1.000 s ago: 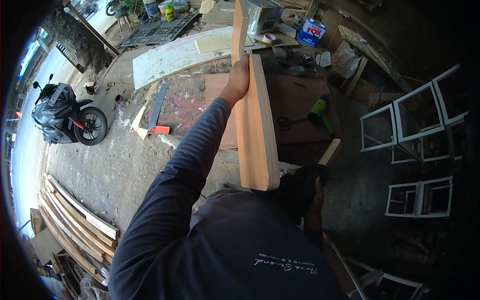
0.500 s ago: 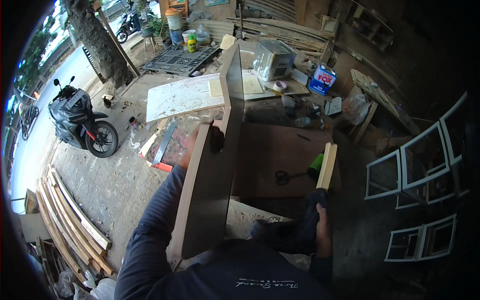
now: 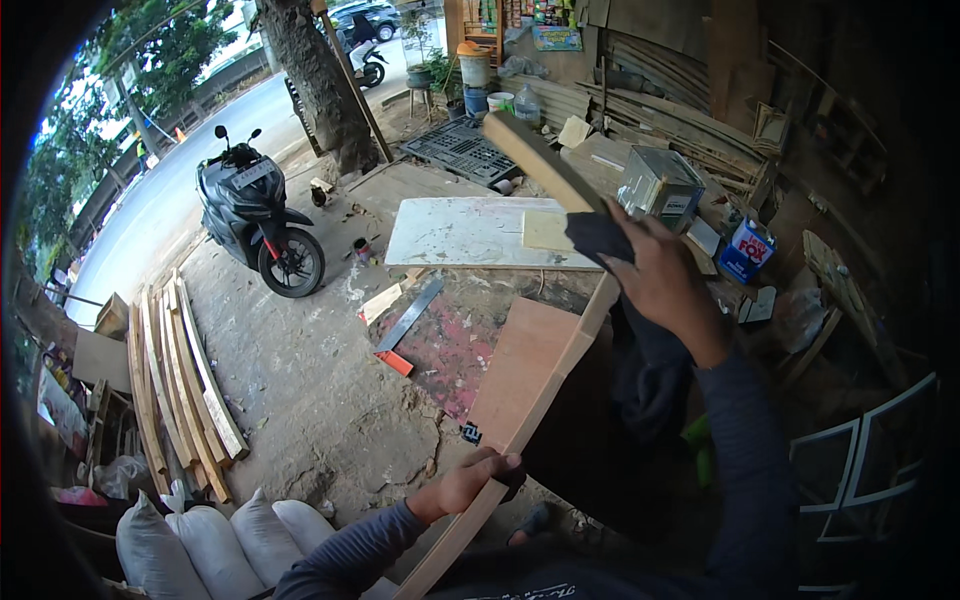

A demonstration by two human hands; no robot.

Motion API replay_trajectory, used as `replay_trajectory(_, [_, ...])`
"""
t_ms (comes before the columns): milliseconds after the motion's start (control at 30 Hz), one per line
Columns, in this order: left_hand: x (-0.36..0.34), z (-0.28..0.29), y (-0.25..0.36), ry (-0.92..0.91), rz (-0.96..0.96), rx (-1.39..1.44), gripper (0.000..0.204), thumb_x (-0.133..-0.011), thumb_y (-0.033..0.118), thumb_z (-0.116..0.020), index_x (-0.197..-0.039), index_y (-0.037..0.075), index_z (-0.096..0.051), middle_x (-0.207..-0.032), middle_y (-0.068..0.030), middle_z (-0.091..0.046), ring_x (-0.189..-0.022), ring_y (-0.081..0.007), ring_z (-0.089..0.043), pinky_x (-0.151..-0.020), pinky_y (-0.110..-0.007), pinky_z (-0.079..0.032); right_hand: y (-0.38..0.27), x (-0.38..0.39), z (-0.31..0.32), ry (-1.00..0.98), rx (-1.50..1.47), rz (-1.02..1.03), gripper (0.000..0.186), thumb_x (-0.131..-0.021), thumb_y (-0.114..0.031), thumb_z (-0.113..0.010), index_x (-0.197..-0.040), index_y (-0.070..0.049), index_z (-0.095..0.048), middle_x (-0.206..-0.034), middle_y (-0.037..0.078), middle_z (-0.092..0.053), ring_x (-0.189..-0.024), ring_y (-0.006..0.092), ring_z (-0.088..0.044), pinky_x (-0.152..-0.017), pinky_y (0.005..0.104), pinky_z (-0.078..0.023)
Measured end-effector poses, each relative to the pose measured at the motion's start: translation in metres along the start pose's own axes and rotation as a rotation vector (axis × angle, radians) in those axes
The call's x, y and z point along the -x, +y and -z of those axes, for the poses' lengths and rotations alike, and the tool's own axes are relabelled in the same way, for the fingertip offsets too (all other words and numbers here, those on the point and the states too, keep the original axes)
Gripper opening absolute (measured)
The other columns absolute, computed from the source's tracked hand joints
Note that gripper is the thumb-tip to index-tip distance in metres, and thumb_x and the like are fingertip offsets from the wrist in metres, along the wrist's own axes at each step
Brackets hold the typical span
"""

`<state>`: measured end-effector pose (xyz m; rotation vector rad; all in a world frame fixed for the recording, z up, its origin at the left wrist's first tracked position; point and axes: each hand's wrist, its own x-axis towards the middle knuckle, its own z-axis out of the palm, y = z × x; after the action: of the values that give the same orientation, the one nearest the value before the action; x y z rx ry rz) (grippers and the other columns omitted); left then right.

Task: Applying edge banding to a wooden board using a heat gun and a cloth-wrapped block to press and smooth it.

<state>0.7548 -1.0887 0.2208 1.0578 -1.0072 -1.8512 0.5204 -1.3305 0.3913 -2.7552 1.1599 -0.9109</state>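
Note:
My left hand is closed over the pale edge of a large wooden panel, which stands on edge and slants from the bottom towards the far right. The panel's broad face is in deep shadow. My right hand, raised above the panel's far part, clasps a dark cloth around the near end of a wooden strip. The strip points up and to the left; more cloth hangs below the hand. On the ground left of the panel lie a try square with an orange handle and a thin brown board.
A whitish board lies ahead, with a metal tin and a blue can to its right. Long timber strips, white sacks and a parked motorbike are on the left. White frames stand at right.
My right hand has risen from low on the right to above the panel, carrying the strip and cloth. The panel has tilted to the right, and my left hand is lower along its edge. The view has shifted left.

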Motion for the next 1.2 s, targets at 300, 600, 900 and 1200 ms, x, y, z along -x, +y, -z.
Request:
replay_trajectory(300, [-0.086,-0.012,0.028,0.455,-0.567,-0.700,0.038,-0.104,0.036,-0.070,-0.114,0.000,-0.069,-0.104,-0.0193,-0.072,-0.096,-0.0347,-0.070,-0.092,-0.044,-0.054,-0.029,0.026,-0.020,-0.250,0.025,0.072,0.083,-0.080,-0.012,-0.089,-0.154,-0.003,-0.055,-0.115,0.025,-0.059,-0.110,0.0466,-0.063,-0.095,0.0517,-0.053])
replay_trajectory(600, [-0.197,-0.026,0.033,0.324,-0.665,-0.956,0.046,-0.094,0.021,-0.072,-0.131,-0.003,-0.058,-0.114,-0.0289,-0.071,-0.105,-0.0481,-0.070,-0.092,-0.051,-0.058,-0.025,0.026,-0.034,-0.291,0.100,0.006,0.087,-0.072,-0.015,-0.095,-0.150,-0.004,-0.059,-0.114,0.021,-0.058,-0.107,0.0443,-0.065,-0.088,0.0503,-0.055])
replay_trajectory(900, [-0.197,-0.037,0.036,0.485,-0.826,-0.903,0.062,-0.091,0.016,-0.073,-0.146,-0.005,-0.051,-0.126,-0.0298,-0.069,-0.113,-0.0465,-0.069,-0.098,-0.052,-0.057,0.078,-0.061,-0.050,-0.168,0.325,-0.290,0.080,-0.086,-0.008,-0.082,-0.159,-0.002,-0.050,-0.127,0.028,-0.062,-0.117,0.0493,-0.063,-0.099,0.0512,-0.052])
replay_trajectory(1200, [-0.197,-0.036,0.045,0.433,-0.697,-0.811,0.053,-0.085,0.012,-0.077,-0.134,-0.002,-0.062,-0.111,-0.0288,-0.071,-0.102,-0.0493,-0.070,-0.090,-0.052,-0.058,0.015,0.019,-0.047,-0.170,0.212,0.081,0.084,-0.074,-0.013,-0.093,-0.151,-0.006,-0.060,-0.121,0.026,-0.062,-0.115,0.0493,-0.066,-0.094,0.0535,-0.056])
